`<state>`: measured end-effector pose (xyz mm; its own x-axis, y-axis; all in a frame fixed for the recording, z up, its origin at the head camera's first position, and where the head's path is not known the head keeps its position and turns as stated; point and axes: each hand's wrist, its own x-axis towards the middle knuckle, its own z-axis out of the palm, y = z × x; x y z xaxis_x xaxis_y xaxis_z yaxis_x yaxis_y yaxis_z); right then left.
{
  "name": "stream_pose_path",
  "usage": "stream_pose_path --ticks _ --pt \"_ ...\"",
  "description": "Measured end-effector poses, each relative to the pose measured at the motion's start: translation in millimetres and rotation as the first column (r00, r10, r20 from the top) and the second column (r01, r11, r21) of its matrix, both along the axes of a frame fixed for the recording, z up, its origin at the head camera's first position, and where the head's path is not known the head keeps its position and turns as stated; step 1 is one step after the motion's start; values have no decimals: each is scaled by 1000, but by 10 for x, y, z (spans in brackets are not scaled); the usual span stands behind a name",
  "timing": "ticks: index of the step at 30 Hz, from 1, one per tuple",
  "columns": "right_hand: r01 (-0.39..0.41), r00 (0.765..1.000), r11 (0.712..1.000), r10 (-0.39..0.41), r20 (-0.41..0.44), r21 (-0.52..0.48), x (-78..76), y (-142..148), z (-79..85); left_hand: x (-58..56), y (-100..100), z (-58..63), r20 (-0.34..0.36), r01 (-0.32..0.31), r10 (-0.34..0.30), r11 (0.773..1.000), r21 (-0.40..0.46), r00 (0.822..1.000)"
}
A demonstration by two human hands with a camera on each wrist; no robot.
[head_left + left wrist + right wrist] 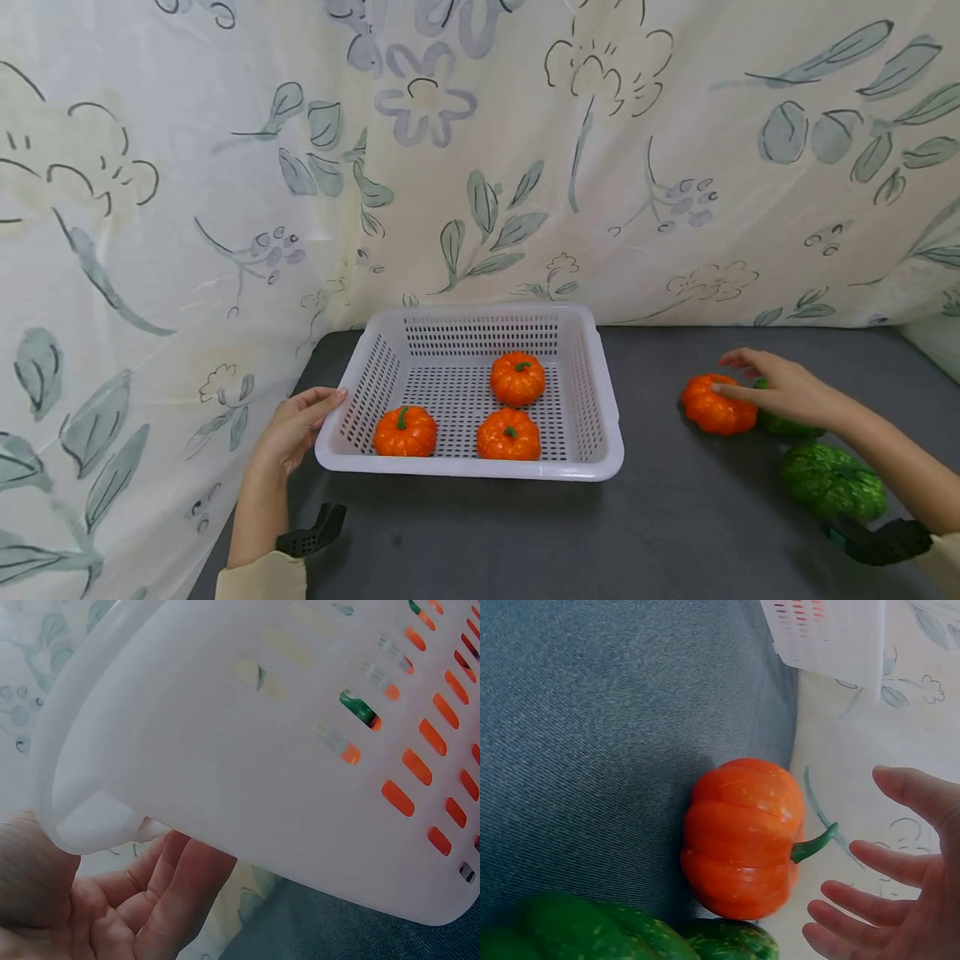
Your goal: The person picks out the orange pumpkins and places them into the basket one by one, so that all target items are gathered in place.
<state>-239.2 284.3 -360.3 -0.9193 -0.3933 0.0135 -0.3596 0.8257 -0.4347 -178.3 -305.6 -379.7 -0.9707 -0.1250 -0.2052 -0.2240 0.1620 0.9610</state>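
Observation:
A white plastic basket (pixel 468 468) with slotted walls holds 3 small orange pumpkins, among them one pumpkin (pixel 517 378) toward its back. My left hand (pixel 296 425) pinches the basket's left rim between thumb and fingers; the left wrist view shows the thumb and fingers on either side of the rim (pixel 97 825). On the right, my right hand (pixel 783 387) hovers over another orange pumpkin (pixel 708 406) with its fingers spread. In the right wrist view, a gap separates the fingers from that pumpkin (pixel 742 840) and its green stem.
Two green pumpkins lie under the right forearm: a nearer one (pixel 832 483) and a farther one (pixel 787 425), partly hidden by the hand. The dark grey tabletop (pixel 465 542) ends at a flower-printed cloth (pixel 465 167) hanging behind and on the left.

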Motion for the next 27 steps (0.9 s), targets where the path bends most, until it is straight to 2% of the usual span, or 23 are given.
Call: stream_pose_path --ticks 13,21,27 --pt "-1 999 1000 1 46 -12 -59 13 -166 0 -9 -13 4 23 -23 1000 8 1000" --pt "-39 998 998 41 46 -48 -57 26 -216 -18 -9 -13 16 14 -14 1000 -4 1000" --pt "-32 999 999 32 27 0 -76 17 -241 -25 -15 -15 13 23 -23 1000 -9 1000"
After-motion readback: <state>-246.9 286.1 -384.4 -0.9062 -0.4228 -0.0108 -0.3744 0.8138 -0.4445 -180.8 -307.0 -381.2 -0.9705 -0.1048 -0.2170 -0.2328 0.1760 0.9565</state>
